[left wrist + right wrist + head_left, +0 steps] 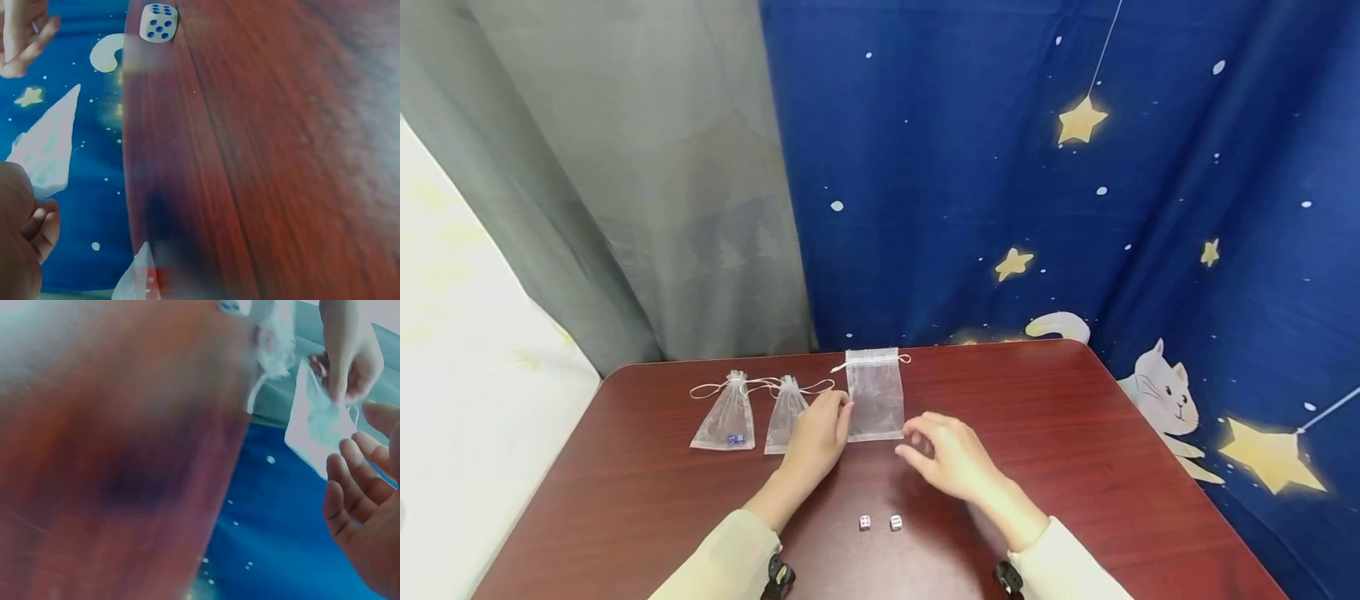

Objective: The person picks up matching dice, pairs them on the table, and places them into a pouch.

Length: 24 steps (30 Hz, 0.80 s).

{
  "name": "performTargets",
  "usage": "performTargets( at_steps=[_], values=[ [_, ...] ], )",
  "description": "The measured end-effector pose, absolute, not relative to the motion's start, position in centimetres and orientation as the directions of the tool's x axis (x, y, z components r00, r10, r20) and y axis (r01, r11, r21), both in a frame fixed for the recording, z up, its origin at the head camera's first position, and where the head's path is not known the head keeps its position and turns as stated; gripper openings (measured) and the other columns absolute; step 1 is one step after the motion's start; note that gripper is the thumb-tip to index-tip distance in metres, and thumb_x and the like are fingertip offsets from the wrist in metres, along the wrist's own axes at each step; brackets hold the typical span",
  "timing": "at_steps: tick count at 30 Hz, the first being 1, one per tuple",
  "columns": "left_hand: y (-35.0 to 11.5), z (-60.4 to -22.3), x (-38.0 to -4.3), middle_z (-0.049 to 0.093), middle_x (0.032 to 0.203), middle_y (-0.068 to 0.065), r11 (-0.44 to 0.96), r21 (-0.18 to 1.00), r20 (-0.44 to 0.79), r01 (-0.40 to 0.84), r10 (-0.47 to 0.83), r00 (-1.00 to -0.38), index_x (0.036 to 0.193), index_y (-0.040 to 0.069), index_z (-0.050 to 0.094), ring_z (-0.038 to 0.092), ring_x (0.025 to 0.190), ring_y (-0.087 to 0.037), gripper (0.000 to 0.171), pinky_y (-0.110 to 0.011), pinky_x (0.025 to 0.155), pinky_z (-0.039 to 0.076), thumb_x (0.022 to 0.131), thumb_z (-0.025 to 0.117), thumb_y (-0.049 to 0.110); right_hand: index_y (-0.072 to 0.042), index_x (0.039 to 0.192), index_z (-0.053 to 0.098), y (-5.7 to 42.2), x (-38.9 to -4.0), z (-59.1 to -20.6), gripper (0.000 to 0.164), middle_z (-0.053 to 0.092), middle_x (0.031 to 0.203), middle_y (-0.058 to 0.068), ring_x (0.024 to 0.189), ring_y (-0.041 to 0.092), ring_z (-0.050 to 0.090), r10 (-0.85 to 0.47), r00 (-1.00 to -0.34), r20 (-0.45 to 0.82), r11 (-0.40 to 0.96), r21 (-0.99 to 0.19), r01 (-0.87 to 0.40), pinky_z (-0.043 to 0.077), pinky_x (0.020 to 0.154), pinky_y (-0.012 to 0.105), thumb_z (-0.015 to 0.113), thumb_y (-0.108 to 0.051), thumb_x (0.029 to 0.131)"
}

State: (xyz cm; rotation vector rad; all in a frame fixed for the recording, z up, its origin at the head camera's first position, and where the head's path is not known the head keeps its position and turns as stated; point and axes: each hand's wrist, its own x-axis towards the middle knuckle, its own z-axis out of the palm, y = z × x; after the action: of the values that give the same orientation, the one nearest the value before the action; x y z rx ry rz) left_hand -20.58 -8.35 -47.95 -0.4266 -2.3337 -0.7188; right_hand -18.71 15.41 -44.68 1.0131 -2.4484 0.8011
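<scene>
A flat, sheer white drawstring bag (876,404) lies near the table's far edge. My left hand (816,429) pinches its left edge between thumb and fingers; the right wrist view shows this grip on the bag (315,419) too. My right hand (953,457) is by the bag's lower right corner, fingers loosely curved, holding nothing. Nearer me sit two white dice, one with red dots (865,522) and one with blue dots (896,522). My left hand partly hides a cinched sheer bag (785,417); something red with white dots shows inside it in the left wrist view.
Farther left lies another cinched sheer bag (722,421) with blue dice (735,439) inside. The reddish-brown wooden table (1075,500) ends at a grey curtain (715,208) and a blue curtain with stars (940,183).
</scene>
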Motion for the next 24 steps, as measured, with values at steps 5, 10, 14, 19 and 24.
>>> performTargets(
  at_steps=[5, 10, 14, 19, 24],
  values=[
    [-8.9, -47.3, -19.4, 0.057, 0.082, 0.0, 0.784, 0.314, 0.741, 0.535, 0.15, -0.654, 0.094, 0.007, 0.064, 0.056, 0.066, -0.017, 0.005, -0.038, 0.057, 0.052, 0.095, 0.068, 0.007, -0.008, 0.093, 0.073, 15.3, -19.8, -43.1, 0.017, 0.061, 0.074, -0.008, 0.061, 0.007, 0.057, -0.424, -0.667, 0.612, 0.568, -0.394, -0.722, 0.048, 0.057, 0.021, 0.084, -0.017, 0.083],
    [-9.3, -47.1, -18.4, 0.057, 0.083, 0.0, 0.765, 0.233, 0.8, 0.6, 0.199, -0.565, 0.095, 0.007, 0.064, 0.056, 0.066, -0.015, 0.005, -0.034, 0.057, 0.052, 0.096, 0.066, 0.01, -0.005, 0.093, 0.073, 15.0, -20.4, -42.2, 0.018, 0.063, 0.073, -0.008, 0.059, 0.01, 0.059, -0.328, -0.676, 0.66, 0.584, -0.421, -0.694, 0.049, 0.056, 0.022, 0.083, -0.018, 0.084],
    [-9.5, -46.9, -17.6, 0.058, 0.084, -0.001, 0.744, 0.179, 0.83, 0.644, 0.237, -0.505, 0.096, 0.006, 0.064, 0.057, 0.068, -0.014, 0.013, -0.032, 0.058, 0.053, 0.103, 0.058, 0.016, -0.006, 0.092, 0.074, 14.6, -20.6, -42.0, 0.015, 0.065, 0.072, -0.007, 0.057, 0.004, 0.058, -0.255, -0.674, 0.693, 0.537, -0.478, -0.695, 0.049, 0.055, 0.019, 0.082, -0.016, 0.084],
    [-9.9, -46.5, -16.9, 0.058, 0.083, -0.001, 0.758, 0.109, 0.858, 0.643, 0.255, -0.446, 0.097, 0.005, 0.064, 0.057, 0.064, -0.015, 0.023, -0.032, 0.054, 0.051, 0.107, 0.051, 0.02, -0.005, 0.092, 0.074, 13.9, -20.5, -41.7, 0.009, 0.068, 0.073, -0.003, 0.057, 0.003, 0.058, -0.254, -0.65, 0.716, 0.386, -0.54, -0.747, 0.05, 0.052, 0.017, 0.079, -0.008, 0.086],
    [-10.3, -46.0, -16.4, 0.059, 0.081, -0.001, 0.777, 0.043, 0.887, 0.628, 0.26, -0.382, 0.096, 0.005, 0.066, 0.058, 0.061, -0.016, 0.023, -0.033, 0.052, 0.049, 0.106, 0.052, 0.02, -0.006, 0.092, 0.075, 13.4, -20.5, -41.5, 0.006, 0.067, 0.072, -0.003, 0.055, 0.003, 0.055, -0.272, -0.602, 0.751, 0.321, -0.519, -0.792, 0.047, 0.049, 0.015, 0.076, -0.003, 0.087]
  ],
)
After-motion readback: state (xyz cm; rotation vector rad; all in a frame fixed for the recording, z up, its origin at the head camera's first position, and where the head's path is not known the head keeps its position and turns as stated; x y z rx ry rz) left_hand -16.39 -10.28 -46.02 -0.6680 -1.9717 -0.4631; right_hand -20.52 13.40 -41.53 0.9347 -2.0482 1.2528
